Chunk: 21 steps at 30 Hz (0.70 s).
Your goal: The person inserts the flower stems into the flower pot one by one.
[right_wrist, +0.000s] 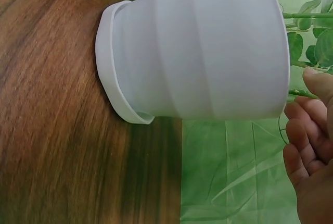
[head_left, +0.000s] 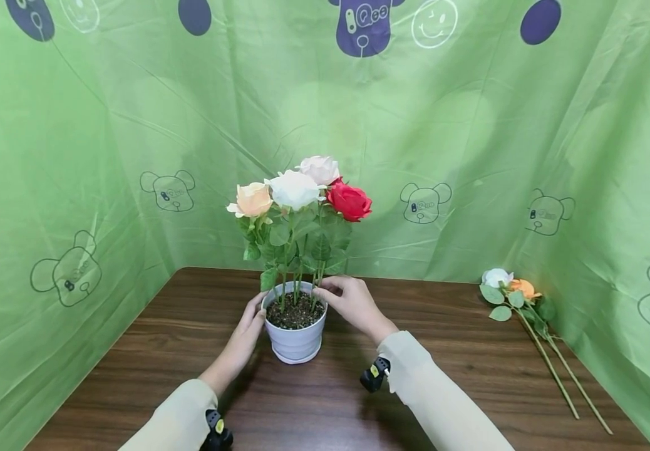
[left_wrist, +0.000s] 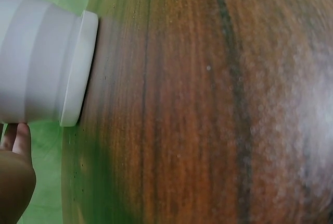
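A white flower pot filled with dark soil stands on a matching saucer, with several upright artificial roses in it: peach, white, pale pink and red. My left hand rests against the pot's left side near the rim; its fingers touch the wall in the left wrist view. At the right rim, my right hand pinches a rose stem between thumb and fingers, low above the soil. Which bloom that stem carries is hidden among leaves.
Two more roses, one white and one orange, lie on the right side of the wooden table, long stems pointing toward me. Green printed cloth hangs behind and along both sides.
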Tool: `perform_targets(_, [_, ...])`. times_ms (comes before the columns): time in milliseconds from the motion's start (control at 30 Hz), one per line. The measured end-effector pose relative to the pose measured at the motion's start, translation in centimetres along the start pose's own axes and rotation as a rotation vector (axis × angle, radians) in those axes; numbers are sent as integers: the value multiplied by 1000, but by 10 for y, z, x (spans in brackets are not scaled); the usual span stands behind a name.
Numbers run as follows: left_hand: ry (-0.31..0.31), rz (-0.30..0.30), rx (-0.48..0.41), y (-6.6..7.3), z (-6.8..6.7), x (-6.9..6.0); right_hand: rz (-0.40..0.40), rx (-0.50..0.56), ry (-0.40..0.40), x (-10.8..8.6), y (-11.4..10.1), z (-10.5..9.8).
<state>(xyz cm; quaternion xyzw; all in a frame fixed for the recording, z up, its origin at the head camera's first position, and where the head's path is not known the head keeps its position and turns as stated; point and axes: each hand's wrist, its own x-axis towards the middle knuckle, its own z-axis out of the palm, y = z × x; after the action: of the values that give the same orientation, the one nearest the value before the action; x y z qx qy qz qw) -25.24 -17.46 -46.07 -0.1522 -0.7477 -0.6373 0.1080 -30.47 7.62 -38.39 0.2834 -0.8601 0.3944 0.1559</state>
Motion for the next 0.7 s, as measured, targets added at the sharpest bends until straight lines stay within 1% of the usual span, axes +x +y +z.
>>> perform_targets(100, [2,-6,3,1,0,0,5,-12,-4,0,1,-3])
perform_targets(233, [3,-10,2,1,-1,0,9,2,-17,-3,4,-8])
perform_targets(400, [1,-8,-8,0,-1,0,22,9,-33,-8,12,-18])
perform_targets(533, [4,-14,-14,-1,-2,1,27,0,-37,-17,22,-30])
perform_targets(700, [1,-25,-18,0,-1,1,40,-27,-38,-31,38,-48])
